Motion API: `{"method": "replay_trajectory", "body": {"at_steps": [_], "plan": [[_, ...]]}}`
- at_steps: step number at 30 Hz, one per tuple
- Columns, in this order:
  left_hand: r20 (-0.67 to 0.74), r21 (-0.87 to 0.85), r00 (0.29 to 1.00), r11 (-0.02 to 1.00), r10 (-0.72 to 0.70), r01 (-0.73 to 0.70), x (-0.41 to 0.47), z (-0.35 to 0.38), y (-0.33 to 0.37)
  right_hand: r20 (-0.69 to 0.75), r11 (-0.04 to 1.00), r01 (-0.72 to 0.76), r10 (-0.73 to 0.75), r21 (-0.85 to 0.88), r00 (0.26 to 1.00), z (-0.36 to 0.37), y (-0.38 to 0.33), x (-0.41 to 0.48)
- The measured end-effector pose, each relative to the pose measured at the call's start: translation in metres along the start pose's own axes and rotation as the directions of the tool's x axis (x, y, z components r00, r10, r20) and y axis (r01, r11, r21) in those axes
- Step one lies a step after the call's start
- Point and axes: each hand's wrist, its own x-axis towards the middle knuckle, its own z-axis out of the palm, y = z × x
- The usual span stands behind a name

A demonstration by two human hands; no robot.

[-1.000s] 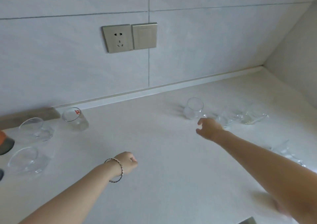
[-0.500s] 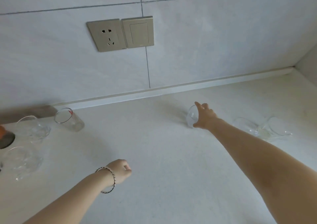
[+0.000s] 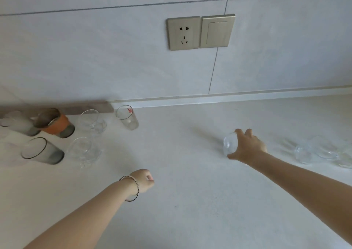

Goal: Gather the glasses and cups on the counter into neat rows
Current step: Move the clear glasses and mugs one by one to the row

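Desk (image 3: 190,201) centre open between arms. Left: glass cluster (image 3: 83,134) blocks the wall side. Far right: clear cups (image 3: 322,151), blurred, perhaps three.

Right arm stretches in from the lower right corner, bare forearm angling up toward the centre right of the frame, elbow out of shot. The right hand (image 3: 247,147) sits just right of centre, back of the hand to the camera, thumb low at the left and fingers (image 3: 240,132) curled over the top, wrapped around a small clear glass (image 3: 230,144). Left arm comes in from the bottom left, forearm rising diagonally toward the middle. The left hand (image 3: 143,180) is below centre, balled into a loose fist, knuckles forward, holding nothing. A thin beaded bracelet (image 3: 133,188) circles that wrist.
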Motion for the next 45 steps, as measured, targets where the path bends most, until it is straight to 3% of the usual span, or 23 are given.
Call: {"method": "replay_trajectory", "body": {"at_steps": [6,12,17,23,26,30,34,40,45], "plan": [[-0.016,-0.072,1.0,0.997,-0.015,0.014,-0.01,-0.011,-0.083,0.112,0.957,0.289,-0.285,-0.021,0.952,0.026,-0.118,-0.055],[-0.047,-0.119,0.999,0.993,-0.014,0.008,-0.024,-0.027,-0.167,0.089,0.87,0.48,-0.473,-0.113,0.877,0.043,-0.241,-0.064],[-0.056,-0.129,0.998,0.991,-0.04,0.033,-0.032,-0.037,-0.215,0.063,0.807,0.521,-0.526,-0.279,0.848,0.055,-0.308,-0.051],[-0.084,-0.156,0.996,0.988,-0.029,0.016,-0.027,-0.047,-0.237,0.066,0.783,0.548,-0.556,-0.294,0.829,0.064,-0.331,-0.05],[-0.066,-0.171,0.998,0.985,-0.009,-0.003,-0.024,-0.046,-0.232,0.002,0.804,0.553,-0.566,-0.217,0.824,0.068,-0.322,-0.059],[-0.018,-0.135,0.999,0.99,0.038,-0.04,-0.019,-0.044,-0.213,-0.047,0.895,0.441,-0.444,-0.071,0.895,0.086,-0.285,-0.076],[0.02,-0.07,0.995,0.993,0.094,-0.092,-0.011,-0.038,-0.175,0.081,0.959,0.278,-0.282,0.053,0.956,0.102,-0.226,-0.088],[0.058,0.022,0.976,0.977,0.209,-0.211,-0.008,-0.019,-0.072,0.323,0.994,0.072,-0.097,0.087,0.941,0.101,-0.112,-0.09],[0.074,0.105,0.954,0.949,0.291,-0.298,-0.007,0.015,0.034,0.318,0.986,-0.072,0.021,0.149,0.948,0.089,0.003,-0.089]]}}
